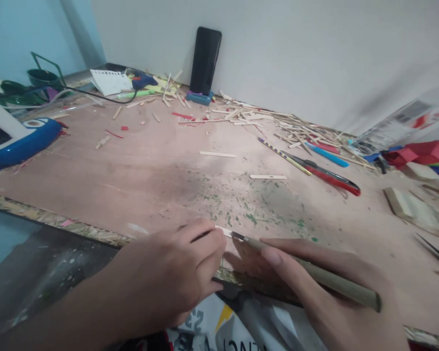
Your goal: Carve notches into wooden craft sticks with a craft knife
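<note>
My left hand is closed near the table's front edge, pinching a pale craft stick whose short end sticks out past the fingers. My right hand grips a carving tool with a long wooden handle, much like a pen. Its short metal blade touches the stick's free end, or comes very close to it. Two more craft sticks, one farther back and one nearer, lie flat beyond my hands. Green shavings are scattered between them and my fingers.
A phone stands upright against the wall. Loose wood sticks pile along the back. To the right lie a patterned pencil, a red and black cutter and a wood block. A blue and white device sits at left.
</note>
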`<state>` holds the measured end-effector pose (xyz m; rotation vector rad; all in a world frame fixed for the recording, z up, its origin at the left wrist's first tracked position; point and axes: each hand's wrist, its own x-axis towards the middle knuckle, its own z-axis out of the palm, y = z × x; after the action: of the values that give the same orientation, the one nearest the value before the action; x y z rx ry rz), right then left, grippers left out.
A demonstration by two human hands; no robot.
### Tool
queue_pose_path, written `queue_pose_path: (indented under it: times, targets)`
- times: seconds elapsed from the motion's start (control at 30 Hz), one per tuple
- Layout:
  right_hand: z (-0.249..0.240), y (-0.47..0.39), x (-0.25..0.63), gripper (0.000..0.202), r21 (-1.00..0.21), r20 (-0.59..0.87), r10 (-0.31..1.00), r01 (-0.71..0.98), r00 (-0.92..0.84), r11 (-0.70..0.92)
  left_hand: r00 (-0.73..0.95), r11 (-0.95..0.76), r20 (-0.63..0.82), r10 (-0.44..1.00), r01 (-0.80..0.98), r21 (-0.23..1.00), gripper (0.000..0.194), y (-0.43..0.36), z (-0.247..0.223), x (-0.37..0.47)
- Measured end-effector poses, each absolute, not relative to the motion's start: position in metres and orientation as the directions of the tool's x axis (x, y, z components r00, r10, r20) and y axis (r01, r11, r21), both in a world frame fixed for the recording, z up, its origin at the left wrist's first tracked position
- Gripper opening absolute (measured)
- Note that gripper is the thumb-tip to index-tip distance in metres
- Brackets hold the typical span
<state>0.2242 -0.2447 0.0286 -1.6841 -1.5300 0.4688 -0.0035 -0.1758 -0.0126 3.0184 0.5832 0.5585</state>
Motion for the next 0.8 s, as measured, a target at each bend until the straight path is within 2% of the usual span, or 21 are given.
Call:
queue_pose_path:
  times: [0.2,0.53,0.7,0.8]
  targets:
    - [0.031,-0.248,0.226,0.009,-0.759,0.183,0.962,0.651,0.202,0.008,0.868,-0.932,0.341,0.361,0.35,0.094,0.029,-0.176,-0.011,-0.003]
    - [0.019,-0.257,0.234,0.011,-0.72,0.27,0.937,0.692,0.222,0.044,0.866,-0.927,0.331,0.374,0.358,0.109,0.028,-0.176,-0.012,-0.006]
    - [0.024,-0.258,0.226,0.008,-0.672,0.298,0.945,0.733,0.135,0.107,0.872,-0.928,0.32,0.371,0.359,0.1,0.031,-0.176,-0.011,-0.004]
    - [0.023,-0.261,0.215,0.008,-0.584,0.379,0.925,0.785,0.039,0.206,0.872,-0.932,0.33,0.36,0.353,0.084,0.029,-0.176,-0.011,-0.004]
